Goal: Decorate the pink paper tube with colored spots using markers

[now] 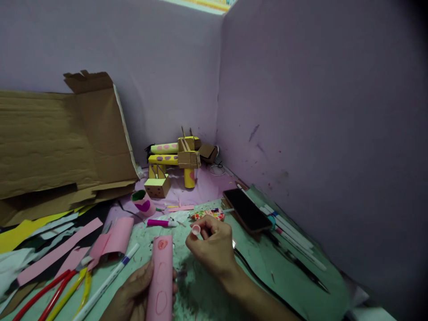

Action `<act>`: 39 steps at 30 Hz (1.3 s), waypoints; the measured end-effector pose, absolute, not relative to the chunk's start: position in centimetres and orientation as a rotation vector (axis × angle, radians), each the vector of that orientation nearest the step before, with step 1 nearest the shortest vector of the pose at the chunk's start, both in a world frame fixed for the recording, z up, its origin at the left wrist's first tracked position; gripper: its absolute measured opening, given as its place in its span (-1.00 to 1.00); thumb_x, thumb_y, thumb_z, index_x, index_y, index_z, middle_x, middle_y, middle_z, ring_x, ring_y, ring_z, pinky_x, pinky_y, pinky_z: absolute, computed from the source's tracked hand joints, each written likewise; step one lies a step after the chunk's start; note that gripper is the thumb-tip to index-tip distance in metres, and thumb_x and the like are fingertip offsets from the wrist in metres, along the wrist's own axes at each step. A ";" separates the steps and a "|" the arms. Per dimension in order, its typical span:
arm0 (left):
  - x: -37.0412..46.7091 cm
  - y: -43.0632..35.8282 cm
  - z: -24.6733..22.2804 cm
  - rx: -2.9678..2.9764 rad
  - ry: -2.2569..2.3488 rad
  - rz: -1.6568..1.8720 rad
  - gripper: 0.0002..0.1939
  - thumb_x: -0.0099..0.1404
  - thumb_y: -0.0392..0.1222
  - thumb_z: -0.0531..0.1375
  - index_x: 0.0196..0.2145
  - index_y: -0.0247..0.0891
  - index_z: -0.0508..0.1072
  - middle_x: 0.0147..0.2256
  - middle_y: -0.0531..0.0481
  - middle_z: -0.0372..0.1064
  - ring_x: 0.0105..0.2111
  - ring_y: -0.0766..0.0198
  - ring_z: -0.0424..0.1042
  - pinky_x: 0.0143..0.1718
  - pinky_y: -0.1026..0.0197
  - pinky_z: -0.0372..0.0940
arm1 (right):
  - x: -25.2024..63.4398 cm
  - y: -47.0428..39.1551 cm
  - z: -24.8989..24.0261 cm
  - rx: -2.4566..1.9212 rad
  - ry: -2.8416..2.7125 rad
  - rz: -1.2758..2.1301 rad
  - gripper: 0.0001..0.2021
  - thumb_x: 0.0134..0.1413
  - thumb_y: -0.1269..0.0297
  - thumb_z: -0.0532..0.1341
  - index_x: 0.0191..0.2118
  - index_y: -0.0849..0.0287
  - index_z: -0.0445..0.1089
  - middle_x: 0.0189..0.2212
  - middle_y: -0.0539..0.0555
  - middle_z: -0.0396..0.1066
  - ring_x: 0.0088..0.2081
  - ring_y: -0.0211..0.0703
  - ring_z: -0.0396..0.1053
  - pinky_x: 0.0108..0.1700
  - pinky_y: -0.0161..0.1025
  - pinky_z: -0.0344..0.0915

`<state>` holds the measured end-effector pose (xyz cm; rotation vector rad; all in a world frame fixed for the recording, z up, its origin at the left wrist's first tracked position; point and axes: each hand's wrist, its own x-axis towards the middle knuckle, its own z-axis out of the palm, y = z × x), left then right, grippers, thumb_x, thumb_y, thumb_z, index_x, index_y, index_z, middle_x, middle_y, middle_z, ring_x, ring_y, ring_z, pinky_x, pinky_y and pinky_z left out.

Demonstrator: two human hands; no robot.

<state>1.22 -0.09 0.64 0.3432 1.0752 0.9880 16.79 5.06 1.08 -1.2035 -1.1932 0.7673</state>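
In my left hand [135,290] is a long pink paper tube [156,278], gripped around its sides with the fingers behind it. Oval outlines run along it, and the top one is coloured in red. Just to its right and a little higher, my right hand [212,245] pinches a small pale-pink round piece [196,229] that looks hollow at the end; I cannot tell its exact kind. Beyond the hands lie a magenta marker [158,223] and a floral-patterned item [217,216]. A white marker [109,281] rests to the left of my left hand.
Red-handled pliers [45,296] and yellow-handled pliers [68,296] lie among paper strips [60,254] at left. Cardboard [96,129] leans against the wall. Yellow spotted cardboard animals [189,159] stand at the back. A phone [247,209], pens [297,240] and a black cable [257,276] lie right.
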 end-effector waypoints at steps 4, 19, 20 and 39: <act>1.1 0.0 0.2 0.338 1.055 0.972 -0.81 0.04 -0.21 0.38 -0.41 -0.40 0.57 -0.51 -0.18 0.54 -0.50 0.14 0.50 -0.38 0.17 0.45 | 16.7 5.0 1.1 -1.220 -1.192 0.836 -0.97 -0.40 0.38 0.12 -0.64 0.17 0.28 -0.75 -0.16 0.08 -0.69 -0.41 -0.13 -0.64 -0.39 -0.19; 1.5 -0.4 0.4 0.367 0.991 1.035 -0.83 0.06 -0.22 0.37 -0.42 -0.36 0.50 -0.51 -0.09 0.50 -0.54 0.19 0.47 -0.49 0.23 0.39 | 18.1 4.6 1.3 -1.123 -1.150 0.773 -0.87 -0.07 0.26 0.21 -0.52 0.19 0.38 -0.67 -0.07 0.25 -0.61 -0.32 0.15 -0.57 -0.36 0.11; 1.5 -0.5 0.4 0.376 0.981 1.042 -0.81 0.04 -0.21 0.38 -0.42 -0.36 0.49 -0.52 -0.08 0.49 -0.54 0.20 0.47 -0.49 0.23 0.39 | 18.4 4.5 1.4 -1.078 -1.105 0.776 -0.83 0.02 0.22 0.18 -0.48 0.18 0.36 -0.67 -0.08 0.23 -0.63 -0.33 0.13 -0.59 -0.37 0.11; 1.6 -0.4 -0.4 0.504 0.861 1.054 -0.61 -0.01 -0.05 0.42 -0.33 -0.42 0.52 -0.46 -0.07 0.39 -0.46 0.30 0.28 -0.40 0.30 0.22 | 17.8 3.4 0.3 -0.882 -1.593 0.509 -0.92 0.06 0.39 0.21 -0.36 0.13 0.46 -0.54 -0.01 0.47 -0.58 -0.21 0.41 -0.53 -0.26 0.35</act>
